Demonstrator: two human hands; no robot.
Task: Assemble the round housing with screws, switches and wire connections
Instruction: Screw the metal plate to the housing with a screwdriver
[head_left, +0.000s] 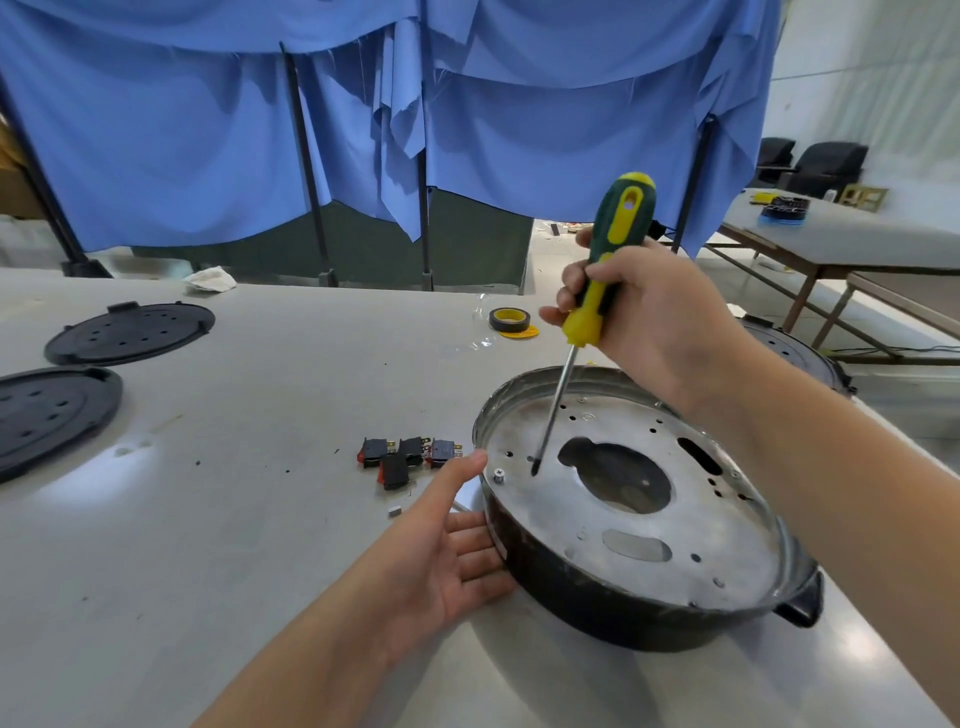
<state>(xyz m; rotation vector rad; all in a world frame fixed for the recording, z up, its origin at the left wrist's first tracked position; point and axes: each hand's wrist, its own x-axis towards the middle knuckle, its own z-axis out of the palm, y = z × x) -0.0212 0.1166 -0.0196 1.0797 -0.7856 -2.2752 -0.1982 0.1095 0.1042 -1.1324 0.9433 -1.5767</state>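
My table (218, 519) is smooth, pale grey and faintly glossy. On its near right sits the round housing (639, 525): black wall, dull perforated metal plate. My left hand (447, 551) lies open, flat against its wall. My right hand (644, 322) grips a green-yellow screwdriver (597, 291), tip on the plate beside a screw (500, 474). Black switches (405, 457) cluster left; two black discs (130, 332) and yellow tape (510, 319) lie farther. Blue cloth (363, 114) drapes behind.

Round black housing (597, 597) with perforated metal plate lies between the hands; one screw (499, 474) stands near its left rim; four switches (408, 457) beyond the left hand (447, 551).
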